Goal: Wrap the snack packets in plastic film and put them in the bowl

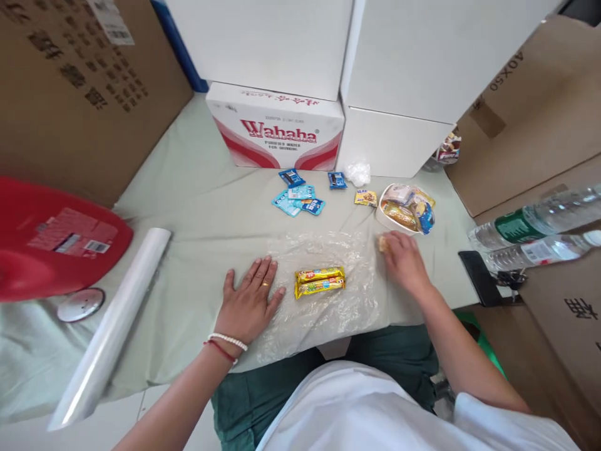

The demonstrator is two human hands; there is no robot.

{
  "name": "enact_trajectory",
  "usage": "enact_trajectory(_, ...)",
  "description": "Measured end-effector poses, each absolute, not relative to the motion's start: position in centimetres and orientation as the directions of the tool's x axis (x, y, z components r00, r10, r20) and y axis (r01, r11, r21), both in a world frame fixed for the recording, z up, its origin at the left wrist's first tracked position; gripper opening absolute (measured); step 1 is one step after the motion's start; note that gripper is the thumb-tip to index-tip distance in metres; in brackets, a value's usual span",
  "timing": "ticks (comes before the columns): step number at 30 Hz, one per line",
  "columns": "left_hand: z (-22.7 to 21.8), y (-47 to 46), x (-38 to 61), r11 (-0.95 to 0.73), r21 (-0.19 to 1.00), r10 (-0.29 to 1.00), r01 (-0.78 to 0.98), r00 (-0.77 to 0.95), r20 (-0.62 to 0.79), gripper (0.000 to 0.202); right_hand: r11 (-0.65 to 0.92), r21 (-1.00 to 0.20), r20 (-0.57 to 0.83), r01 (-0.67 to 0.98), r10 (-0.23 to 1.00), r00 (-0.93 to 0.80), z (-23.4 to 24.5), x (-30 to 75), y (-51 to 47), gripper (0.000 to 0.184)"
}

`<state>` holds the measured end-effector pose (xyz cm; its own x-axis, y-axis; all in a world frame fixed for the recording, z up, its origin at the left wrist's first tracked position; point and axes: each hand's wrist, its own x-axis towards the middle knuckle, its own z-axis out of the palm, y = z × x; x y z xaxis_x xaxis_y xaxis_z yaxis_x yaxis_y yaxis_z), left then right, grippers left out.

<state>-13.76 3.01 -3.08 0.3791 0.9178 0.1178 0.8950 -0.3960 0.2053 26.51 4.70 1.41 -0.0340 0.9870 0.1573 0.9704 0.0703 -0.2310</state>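
My left hand (250,302) lies flat with fingers spread, over the left edge of a sheet of clear plastic wrap (342,313). Two yellow snack sticks in wrappers (320,285) rest side by side on the wrap. At the wrap's right edge, my right hand (404,260) is closed on a small tan packet (384,243), mostly hidden by the fingers. Just beyond that hand stands a white bowl (385,220) of wrapped snacks (413,207). A small yellow packet (365,198) lies left of the bowl.
Blue packets (298,199) and a crumpled plastic ball (359,173) lie near the Wahaha box (282,134). A roll of plastic film (115,319) and a red container (66,241) are at left. Plastic bottles (539,250), a phone (481,279) and cardboard boxes (526,125) stand at right.
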Motion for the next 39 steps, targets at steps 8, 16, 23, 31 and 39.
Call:
enact_trajectory(8, -2.8, 2.9, -13.8, -0.385, 0.21, 0.923, 0.899, 0.369, 0.113, 0.065, -0.127, -0.157, 0.061, 0.979, 0.989, 0.138, 0.0, 30.8, 4.4, 0.061)
enact_trajectory(16, -2.7, 2.9, -13.9, -0.397, 0.185, 0.917, 0.899, 0.38, 0.123, 0.065, 0.105, -0.296, -0.022, 0.949, 0.993, -0.117, 3.7, 22.5, 14.9, 0.057)
enact_trajectory(23, -2.5, 2.9, -13.8, -0.376, 0.199, 0.926, 0.905, 0.36, 0.116, 0.065, 0.177, -0.312, 0.112, 0.933, 0.982, -0.149, 3.8, 16.8, 25.5, 0.075)
enact_trajectory(31, -2.6, 2.9, -13.9, -0.382, 0.198, 0.923, 0.903, 0.366, 0.113, 0.065, 0.699, -0.483, 0.187, 0.528, 0.671, -0.718, 2.6, 17.9, 6.8, 0.034)
enact_trajectory(39, -2.1, 3.0, -13.5, -0.368, 0.178, 0.93, 0.913, 0.366, 0.042, 0.068, 0.547, -0.514, 0.191, 0.66, 0.824, -0.534, 0.1, 24.1, -4.5, 0.056)
